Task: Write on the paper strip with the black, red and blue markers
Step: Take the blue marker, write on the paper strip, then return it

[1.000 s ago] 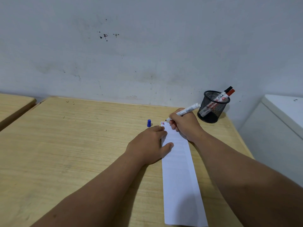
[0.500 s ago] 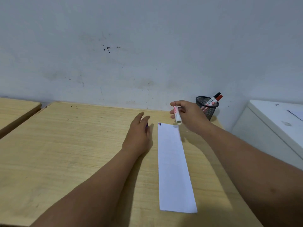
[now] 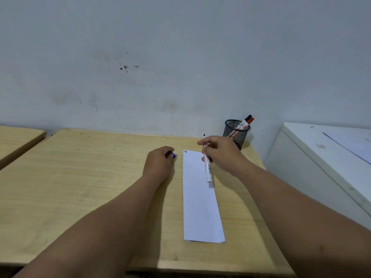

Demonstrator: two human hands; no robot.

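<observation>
A long white paper strip (image 3: 200, 199) lies on the wooden table (image 3: 80, 187), with small black, red and blue marks at its far left corner. My right hand (image 3: 220, 155) holds an uncapped white-barrelled marker (image 3: 207, 169) above the strip's far end, its rear end pointing toward me. My left hand (image 3: 159, 162) is closed on the blue cap (image 3: 173, 155) just left of the strip. The black marker (image 3: 249, 117) and red marker (image 3: 251, 121) stand capped in a black mesh cup (image 3: 235, 135) at the table's far right corner.
A stained grey wall rises right behind the table. A second wooden table (image 3: 18, 141) sits at the left with a gap between. A white cabinet (image 3: 321, 161) stands close to the table's right edge.
My right hand lifted the marker off the strip and turned it so its rear end points toward me. My left hand left the paper and closed on the blue cap.
</observation>
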